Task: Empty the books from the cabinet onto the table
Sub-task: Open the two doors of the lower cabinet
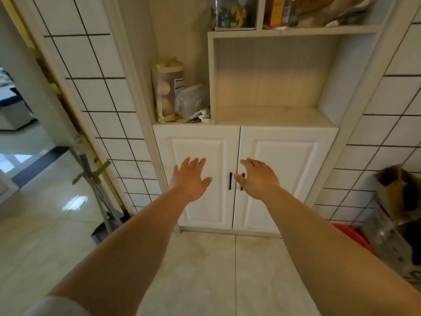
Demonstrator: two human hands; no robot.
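Observation:
A white cabinet stands ahead with two closed doors, the left door [198,151] and the right door [287,156]. Two black handles [230,181] run down the middle seam. My left hand [190,179] is spread flat in front of the left door, holding nothing. My right hand [258,177] is spread in front of the right door, its thumb across the right handle. No books show; the inside of the cabinet is hidden behind the doors. No table is in view.
Above the doors sits an open bare shelf [268,115]. Left of it are a clear bag [167,90] and a plastic box [191,100]. Mop poles [95,185] lean at the left wall. A paper bag [396,192] and a red basin [355,238] stand at right.

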